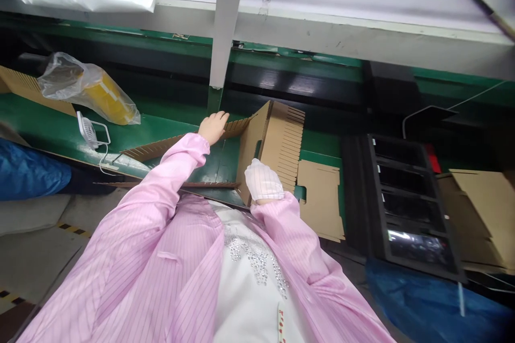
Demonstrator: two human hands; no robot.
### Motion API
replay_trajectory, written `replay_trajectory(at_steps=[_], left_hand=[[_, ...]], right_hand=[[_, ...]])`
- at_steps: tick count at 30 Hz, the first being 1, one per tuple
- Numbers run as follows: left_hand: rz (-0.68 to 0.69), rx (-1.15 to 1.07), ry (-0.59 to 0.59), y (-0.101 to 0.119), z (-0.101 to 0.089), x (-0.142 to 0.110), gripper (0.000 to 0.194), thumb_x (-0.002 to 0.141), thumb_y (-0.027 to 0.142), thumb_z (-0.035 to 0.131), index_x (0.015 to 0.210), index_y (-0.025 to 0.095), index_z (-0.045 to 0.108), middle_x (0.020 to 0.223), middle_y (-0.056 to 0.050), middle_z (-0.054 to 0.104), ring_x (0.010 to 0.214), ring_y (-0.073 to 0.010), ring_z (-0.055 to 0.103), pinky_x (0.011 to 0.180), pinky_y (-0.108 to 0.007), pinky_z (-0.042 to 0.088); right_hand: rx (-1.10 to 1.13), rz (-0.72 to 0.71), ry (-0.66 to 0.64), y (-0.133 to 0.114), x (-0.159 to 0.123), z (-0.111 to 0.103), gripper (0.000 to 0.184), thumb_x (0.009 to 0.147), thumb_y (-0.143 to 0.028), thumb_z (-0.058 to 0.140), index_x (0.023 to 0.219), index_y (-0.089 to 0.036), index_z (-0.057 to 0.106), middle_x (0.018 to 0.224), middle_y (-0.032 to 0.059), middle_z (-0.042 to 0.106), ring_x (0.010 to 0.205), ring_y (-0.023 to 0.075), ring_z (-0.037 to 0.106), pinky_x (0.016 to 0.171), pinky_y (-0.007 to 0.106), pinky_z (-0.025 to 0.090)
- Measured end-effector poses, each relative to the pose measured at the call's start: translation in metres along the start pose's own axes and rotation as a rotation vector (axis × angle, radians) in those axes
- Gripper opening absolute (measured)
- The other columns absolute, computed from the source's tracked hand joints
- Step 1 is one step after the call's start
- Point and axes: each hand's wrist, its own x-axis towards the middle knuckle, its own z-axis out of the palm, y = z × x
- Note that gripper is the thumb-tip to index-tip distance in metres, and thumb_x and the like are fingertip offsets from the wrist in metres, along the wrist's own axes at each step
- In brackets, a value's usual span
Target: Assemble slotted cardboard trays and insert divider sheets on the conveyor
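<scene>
A slotted cardboard frame (246, 156) stands on the green bench in front of me, its long comb-cut walls running to the left. My left hand (214, 127), bare, lies over the frame's far wall with its fingers stretched out; the thumb is hidden. My right hand (262, 179) wears a thin white glove and is closed at the near end of the upright cardboard wall, its fingertips out of sight. Right beside it, a slotted cardboard flap (284, 142) leans outward. A flat cardboard piece (321, 195) with a cut-out lies further right.
A clear bag with yellow contents (108, 97) and a small white fan (89, 129) are on the left of the bench (161, 124). A grey post (225, 21) rises behind my left hand. Black trays holding dark panels (412, 193) stand right. A white shelf (341, 35) spans above.
</scene>
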Motion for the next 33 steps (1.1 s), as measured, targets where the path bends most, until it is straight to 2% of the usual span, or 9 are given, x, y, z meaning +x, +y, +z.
replay_trajectory(at_steps=[3,6,14,22,25,33], left_hand=[[-0.020,0.015,-0.165,-0.020,0.008,0.020,0.052,0.091,0.013,0.047,0.141,0.022,0.041,0.132,-0.010,0.057,0.115,-0.0229,0.058,0.092,-0.032,0.047],[0.038,-0.009,-0.237,-0.037,0.013,0.021,0.043,0.094,0.011,0.038,0.131,0.027,0.052,0.128,-0.006,0.061,0.113,-0.0200,0.060,0.090,-0.029,0.047],[0.141,-0.006,-0.282,-0.070,0.014,0.012,0.042,0.092,0.013,0.042,0.128,0.029,0.055,0.128,-0.003,0.062,0.109,-0.0204,0.062,0.088,-0.028,0.047],[0.272,0.008,-0.286,-0.097,0.016,0.009,0.046,0.088,0.009,0.040,0.125,0.029,0.057,0.125,-0.002,0.063,0.105,-0.0175,0.063,0.086,-0.025,0.046],[0.297,0.003,-0.297,-0.103,0.015,0.010,0.047,0.087,0.008,0.041,0.126,0.029,0.057,0.126,-0.001,0.063,0.107,-0.0158,0.062,0.087,-0.023,0.045],[0.331,-0.017,-0.301,-0.103,0.016,0.005,0.043,0.090,0.012,0.042,0.126,0.031,0.057,0.126,0.000,0.063,0.112,-0.0137,0.059,0.093,-0.022,0.044]], right_hand=[[0.031,0.018,-0.021,-0.002,-0.002,-0.003,0.027,0.095,-0.017,0.029,0.107,-0.010,0.052,0.097,0.0141,0.066,0.093,0.0197,0.065,0.069,0.024,0.041],[0.073,0.061,-0.058,-0.006,-0.003,-0.008,0.028,0.096,-0.018,0.028,0.107,-0.011,0.052,0.096,0.0138,0.066,0.092,0.0207,0.066,0.067,0.025,0.041],[0.043,0.085,-0.182,-0.018,-0.015,-0.015,0.028,0.096,-0.017,0.027,0.112,-0.013,0.050,0.092,0.0111,0.066,0.086,0.0216,0.067,0.064,0.027,0.041],[0.021,0.035,-0.089,-0.025,-0.028,0.011,0.037,0.097,-0.021,0.022,0.118,-0.015,0.052,0.100,0.0136,0.066,0.084,0.0217,0.066,0.065,0.029,0.044],[-0.008,0.049,-0.081,-0.031,-0.034,0.015,0.040,0.097,-0.021,0.021,0.126,-0.014,0.049,0.100,0.0141,0.066,0.085,0.0229,0.066,0.066,0.031,0.045],[0.004,0.048,-0.106,-0.036,-0.038,0.015,0.041,0.097,-0.022,0.021,0.125,-0.012,0.050,0.099,0.0128,0.066,0.083,0.0210,0.066,0.064,0.029,0.045]])
